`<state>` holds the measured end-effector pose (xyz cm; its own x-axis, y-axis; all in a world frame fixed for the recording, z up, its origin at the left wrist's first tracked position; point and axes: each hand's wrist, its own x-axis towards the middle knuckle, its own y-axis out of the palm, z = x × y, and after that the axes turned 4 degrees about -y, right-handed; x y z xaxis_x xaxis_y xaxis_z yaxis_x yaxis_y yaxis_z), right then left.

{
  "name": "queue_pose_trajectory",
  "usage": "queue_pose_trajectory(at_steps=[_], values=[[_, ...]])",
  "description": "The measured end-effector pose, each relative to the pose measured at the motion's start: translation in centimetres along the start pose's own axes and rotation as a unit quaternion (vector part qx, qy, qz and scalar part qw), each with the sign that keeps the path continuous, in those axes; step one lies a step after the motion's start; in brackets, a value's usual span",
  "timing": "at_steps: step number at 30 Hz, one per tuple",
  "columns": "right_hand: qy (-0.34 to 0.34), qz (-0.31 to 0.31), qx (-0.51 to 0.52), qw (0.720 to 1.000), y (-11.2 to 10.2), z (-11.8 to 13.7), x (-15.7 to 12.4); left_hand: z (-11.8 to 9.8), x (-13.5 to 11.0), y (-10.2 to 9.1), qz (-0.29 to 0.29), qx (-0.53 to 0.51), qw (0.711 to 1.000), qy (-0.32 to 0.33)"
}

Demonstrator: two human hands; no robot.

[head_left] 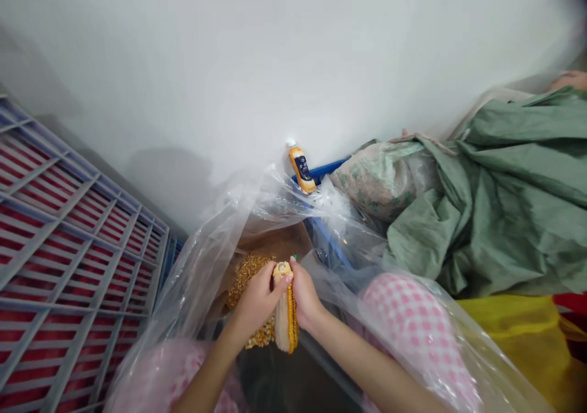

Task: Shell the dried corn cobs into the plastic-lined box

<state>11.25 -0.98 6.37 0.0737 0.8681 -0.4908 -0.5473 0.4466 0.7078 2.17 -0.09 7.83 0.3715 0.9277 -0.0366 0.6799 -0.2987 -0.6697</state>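
Note:
An ear of corn [288, 321] is held between both hands, its blunt end towards the wall. Part of its side is a bare pale cob, while rows of yellow kernels remain along the right. My left hand [257, 294] is closed round its left side near the upper end. Against the opposite side, my right hand [305, 294] is closed on it too, a small green bit showing by the thumb. Loose corn kernels [247, 275] lie below in a large clear plastic bag [197, 285], partly hidden by my left hand and forearm.
A grey plastic crate [87, 217] stands at the left before red slats. Against the white wall [257, 65] leans a drink bottle [301, 167], by a blue rim [328, 167]. Green cloth [513, 199] and yellow fabric [513, 327] lie right. Another person's hand [568, 80] shows far right.

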Motion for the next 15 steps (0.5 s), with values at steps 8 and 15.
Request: queue_pose_trajectory(at_steps=[8, 15], values=[[0.037, 0.009, -0.073, 0.997, -0.4, 1.8, 0.9, 1.1, 0.8, -0.8, 0.035, 0.004, 0.998, 0.059], [0.185, 0.006, -0.061, 0.981, -0.7, 3.4, 2.1, 3.6, 0.9, 0.0, 0.018, -0.006, 1.0, -0.006]])
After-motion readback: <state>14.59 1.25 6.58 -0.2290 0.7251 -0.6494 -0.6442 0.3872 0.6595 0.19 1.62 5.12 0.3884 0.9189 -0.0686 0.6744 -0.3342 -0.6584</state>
